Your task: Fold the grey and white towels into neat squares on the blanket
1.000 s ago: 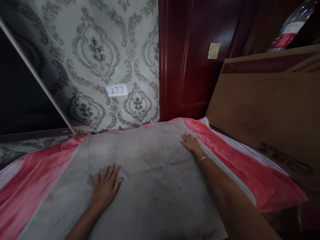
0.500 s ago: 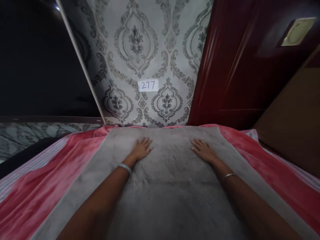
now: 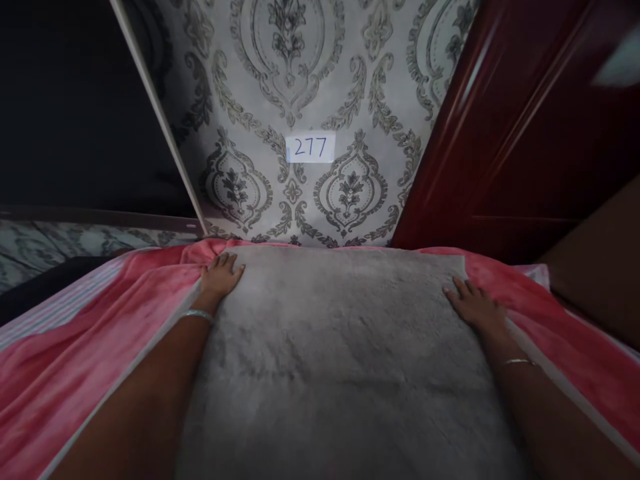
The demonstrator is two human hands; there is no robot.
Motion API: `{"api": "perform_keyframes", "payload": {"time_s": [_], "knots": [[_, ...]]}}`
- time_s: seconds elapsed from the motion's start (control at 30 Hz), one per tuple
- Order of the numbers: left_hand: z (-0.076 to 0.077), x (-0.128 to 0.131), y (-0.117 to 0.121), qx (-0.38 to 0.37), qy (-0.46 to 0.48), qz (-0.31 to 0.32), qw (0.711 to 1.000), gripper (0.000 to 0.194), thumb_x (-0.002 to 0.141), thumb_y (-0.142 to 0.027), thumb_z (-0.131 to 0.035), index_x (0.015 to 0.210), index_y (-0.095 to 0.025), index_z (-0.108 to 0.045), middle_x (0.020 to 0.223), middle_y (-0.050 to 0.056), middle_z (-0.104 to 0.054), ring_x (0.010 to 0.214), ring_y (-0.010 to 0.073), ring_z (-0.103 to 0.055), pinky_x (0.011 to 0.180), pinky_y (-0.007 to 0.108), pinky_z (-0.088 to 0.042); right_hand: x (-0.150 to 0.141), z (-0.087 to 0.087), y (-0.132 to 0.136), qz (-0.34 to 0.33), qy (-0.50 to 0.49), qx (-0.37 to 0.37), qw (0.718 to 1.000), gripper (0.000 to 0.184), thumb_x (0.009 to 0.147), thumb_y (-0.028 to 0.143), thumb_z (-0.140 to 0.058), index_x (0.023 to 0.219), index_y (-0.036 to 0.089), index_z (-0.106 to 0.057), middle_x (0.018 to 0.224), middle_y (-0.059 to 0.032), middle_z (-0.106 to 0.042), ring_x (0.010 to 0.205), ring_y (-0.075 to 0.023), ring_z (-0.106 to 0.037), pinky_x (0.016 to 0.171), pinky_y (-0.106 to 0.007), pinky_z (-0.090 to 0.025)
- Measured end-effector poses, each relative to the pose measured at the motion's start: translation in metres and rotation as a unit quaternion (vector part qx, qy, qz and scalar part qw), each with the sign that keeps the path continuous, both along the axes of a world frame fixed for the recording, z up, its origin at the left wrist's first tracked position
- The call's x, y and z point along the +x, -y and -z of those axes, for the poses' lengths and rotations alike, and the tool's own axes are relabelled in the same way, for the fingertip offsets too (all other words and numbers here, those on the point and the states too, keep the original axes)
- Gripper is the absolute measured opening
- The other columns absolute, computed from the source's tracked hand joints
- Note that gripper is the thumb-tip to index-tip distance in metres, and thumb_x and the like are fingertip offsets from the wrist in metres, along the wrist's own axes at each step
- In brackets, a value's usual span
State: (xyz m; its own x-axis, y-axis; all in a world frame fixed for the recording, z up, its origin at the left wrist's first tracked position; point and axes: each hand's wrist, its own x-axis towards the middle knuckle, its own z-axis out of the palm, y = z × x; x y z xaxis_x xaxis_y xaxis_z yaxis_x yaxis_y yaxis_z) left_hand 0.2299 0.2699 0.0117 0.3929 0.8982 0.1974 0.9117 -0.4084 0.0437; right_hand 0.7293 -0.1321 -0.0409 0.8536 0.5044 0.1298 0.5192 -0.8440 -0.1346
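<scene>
Head view: left hand (image 3: pixel 219 279) and right hand (image 3: pixel 479 309), fingers splayed, rest near far corners of the grey cloth (image 3: pixel 340 327), itself over the pink blanket (image 3: pixel 100 333); even palm pressure should keep it flat.

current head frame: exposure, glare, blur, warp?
Head view: dim overall, black panel nearly featureless; glossy streaks on the red panel; label legible; pale patch at right blurred; the two panels' inner edges splay apart toward the top; grey cloth darker toward the bottom.

The cloth (image 3: pixel 340 327) is mottled grey, the blanket (image 3: pixel 95 353) pinkish red, the wallpaper (image 3: pixel 320 80) grey damask.
</scene>
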Motion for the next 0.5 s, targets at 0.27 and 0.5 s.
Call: {"api": "perform_keyframes", "payload": {"time_s": [0.27,0.5], "knots": [[-0.033,0.010,0.045,-0.103,-0.053,-0.006,0.993,0.071,0.098,-0.055,-0.025,0.156,-0.016,-0.036,0.164,0.019,-0.030,0.151,0.0395,-0.023,0.117,0.068,-0.021,-0.061,-0.036,0.004,-0.034,-0.082,-0.040,0.995,0.068,0.101,0.056,-0.016,0.158,0.024,-0.035,0.165,-0.0120,-0.029,0.150,-0.0367,-0.027,0.115,-0.064,-0.030],[0.004,-0.035,0.169,-0.083,-0.062,0.266,0.958,0.066,0.098,-0.057,-0.032,0.158,-0.029,-0.033,0.167,0.007,-0.025,0.154,0.0326,-0.020,0.122,0.057,-0.018,-0.177,-0.011,0.068,-0.225,-0.003,-0.057,0.973,0.065,0.101,0.059,-0.018,0.159,0.032,-0.031,0.166,-0.0040,-0.027,0.152,-0.0307,-0.021,0.119,-0.059,-0.024]]}}
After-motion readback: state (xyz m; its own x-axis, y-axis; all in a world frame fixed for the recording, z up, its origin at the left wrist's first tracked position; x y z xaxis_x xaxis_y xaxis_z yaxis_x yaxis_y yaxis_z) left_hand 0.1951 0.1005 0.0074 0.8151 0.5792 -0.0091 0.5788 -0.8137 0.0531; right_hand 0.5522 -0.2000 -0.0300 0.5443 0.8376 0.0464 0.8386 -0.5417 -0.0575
